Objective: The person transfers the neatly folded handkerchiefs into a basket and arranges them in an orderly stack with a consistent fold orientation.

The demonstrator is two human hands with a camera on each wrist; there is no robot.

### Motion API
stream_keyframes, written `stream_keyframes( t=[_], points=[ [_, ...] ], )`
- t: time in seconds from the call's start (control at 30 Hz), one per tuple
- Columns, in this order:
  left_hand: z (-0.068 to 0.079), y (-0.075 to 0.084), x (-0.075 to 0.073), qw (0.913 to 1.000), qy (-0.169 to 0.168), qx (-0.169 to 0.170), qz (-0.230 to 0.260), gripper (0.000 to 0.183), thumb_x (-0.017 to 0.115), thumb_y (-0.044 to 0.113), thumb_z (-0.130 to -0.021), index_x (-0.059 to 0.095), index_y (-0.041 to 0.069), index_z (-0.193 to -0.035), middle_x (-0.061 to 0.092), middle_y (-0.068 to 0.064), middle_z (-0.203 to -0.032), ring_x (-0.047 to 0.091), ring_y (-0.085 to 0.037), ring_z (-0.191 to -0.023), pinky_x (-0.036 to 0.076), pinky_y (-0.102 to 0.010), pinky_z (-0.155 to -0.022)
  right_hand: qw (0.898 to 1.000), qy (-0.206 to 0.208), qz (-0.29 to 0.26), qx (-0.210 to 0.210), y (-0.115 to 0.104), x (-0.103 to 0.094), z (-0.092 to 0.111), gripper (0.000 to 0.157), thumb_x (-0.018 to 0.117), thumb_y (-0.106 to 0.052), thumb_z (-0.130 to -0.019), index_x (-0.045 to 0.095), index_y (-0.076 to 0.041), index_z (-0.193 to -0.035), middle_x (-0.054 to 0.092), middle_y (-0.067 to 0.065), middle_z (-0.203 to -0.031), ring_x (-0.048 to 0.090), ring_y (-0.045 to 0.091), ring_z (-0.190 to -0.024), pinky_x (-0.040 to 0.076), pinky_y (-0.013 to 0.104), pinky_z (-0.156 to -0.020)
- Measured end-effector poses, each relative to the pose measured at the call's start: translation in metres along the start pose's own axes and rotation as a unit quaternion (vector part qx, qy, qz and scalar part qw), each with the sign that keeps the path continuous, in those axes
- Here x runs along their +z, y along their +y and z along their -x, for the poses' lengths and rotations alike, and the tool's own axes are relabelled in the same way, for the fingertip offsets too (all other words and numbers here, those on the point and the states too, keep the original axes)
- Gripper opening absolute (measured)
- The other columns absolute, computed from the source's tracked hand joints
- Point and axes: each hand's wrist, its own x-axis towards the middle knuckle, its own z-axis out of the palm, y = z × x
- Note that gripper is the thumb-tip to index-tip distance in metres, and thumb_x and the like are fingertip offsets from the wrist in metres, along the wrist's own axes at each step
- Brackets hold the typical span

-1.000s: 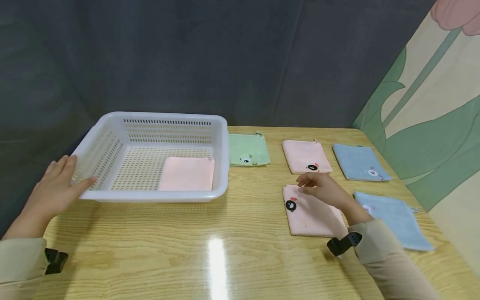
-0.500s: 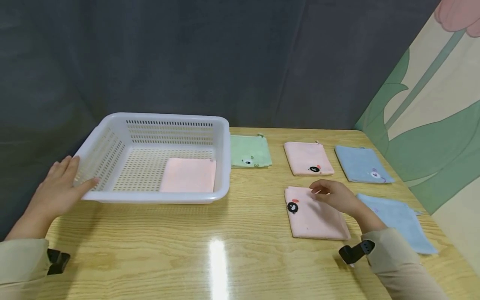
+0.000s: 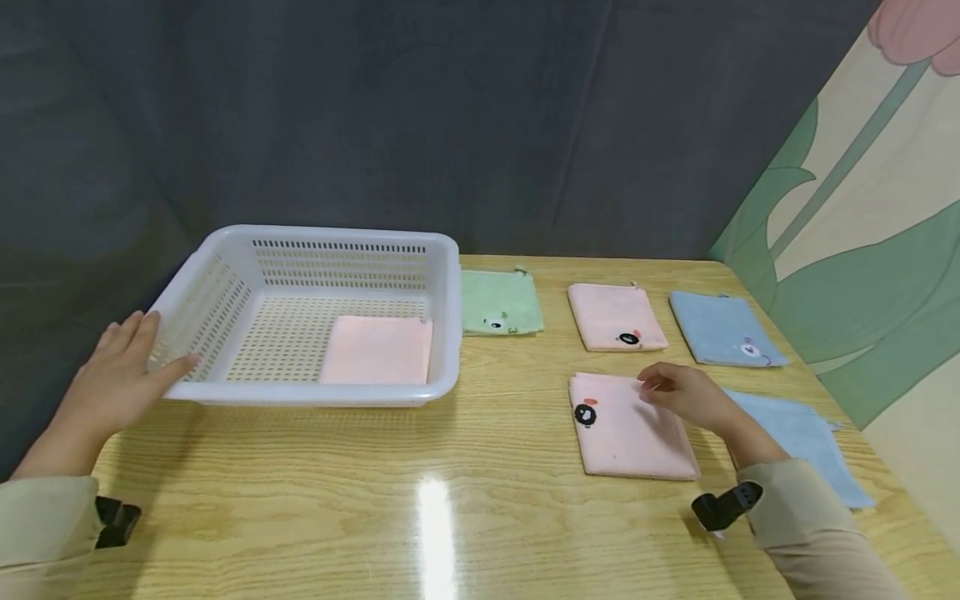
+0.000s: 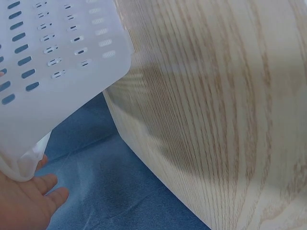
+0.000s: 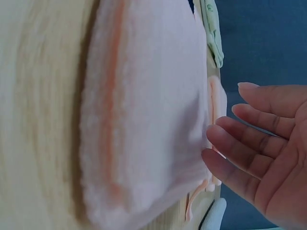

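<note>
My left hand (image 3: 112, 392) rests on the left rim of a white perforated plastic basket (image 3: 315, 393), its fingers straight and spread. In the left wrist view its fingertips extend past the basket's edge. Inside the basket lies a folded pink towel (image 3: 377, 350). My right hand (image 3: 686, 400) hovers over the upper right part of another folded pink towel (image 3: 630, 442), which has a black-and-white animal patch. In the right wrist view, the right hand's fingers (image 5: 240, 143) are loosely bent with nothing between them, beside the thick folded towel edge.
A green towel (image 3: 501, 300) lies right of the basket. Behind the nearer pink towel lies another pink one (image 3: 615, 315). Two blue towels, one farther (image 3: 723, 325) and one nearer (image 3: 802, 442), lie near the right edge of the wooden table (image 3: 337, 517). A dark curtain (image 3: 390, 117) hangs behind.
My right hand has drifted right and slightly down over the nearer pink towel, from its upper left part. My left hand stays on the basket; the towels stay in place.
</note>
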Motion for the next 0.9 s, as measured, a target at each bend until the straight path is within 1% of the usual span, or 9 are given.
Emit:
stream_keyframes(
  t=[0.1,0.33,0.7,0.9],
  points=[
    [0.0,0.0,0.001,1.0,0.0,0.0,0.002,0.082,0.034,0.047,-0.089,-0.005,-0.012,-0.131,-0.007,-0.035,-0.133,-0.013,-0.047,-0.12,0.003,-0.062,-0.091,1.0,-0.002,0.002,0.008,0.004,-0.001,0.001,0.035,0.055,-0.021,-0.085,0.052,0.004,-0.108,0.057,0.012,-0.094,0.053,0.027,-0.087,0.044,0.038,-0.069],
    [0.0,0.0,0.0,1.0,-0.001,-0.001,-0.001,0.082,0.034,0.047,-0.089,-0.005,-0.012,-0.131,-0.007,-0.035,-0.133,-0.013,-0.047,-0.12,0.005,-0.063,-0.09,1.0,0.007,0.011,0.011,0.011,-0.003,0.002,0.034,0.055,-0.021,-0.085,0.053,0.004,-0.107,0.057,0.012,-0.093,0.054,0.027,-0.085,0.045,0.038,-0.068],
    [0.0,0.0,-0.001,1.0,0.0,-0.002,0.003,0.082,0.034,0.047,-0.089,-0.006,-0.011,-0.132,-0.007,-0.034,-0.134,-0.014,-0.046,-0.12,0.004,-0.063,-0.09,0.999,0.005,0.007,0.032,0.01,-0.006,0.002,0.036,0.055,-0.018,-0.084,0.05,0.006,-0.111,0.053,0.021,-0.104,0.048,0.035,-0.096,0.043,0.042,-0.073],
    [0.0,0.0,-0.001,1.0,-0.002,-0.004,0.002,0.082,0.034,0.046,-0.089,-0.005,-0.011,-0.131,-0.008,-0.034,-0.134,-0.015,-0.045,-0.12,0.003,-0.062,-0.091,0.999,0.005,0.024,0.034,0.015,-0.007,-0.001,0.038,0.055,-0.016,-0.084,0.048,0.007,-0.112,0.052,0.023,-0.104,0.046,0.037,-0.097,0.042,0.044,-0.073]
  ],
)
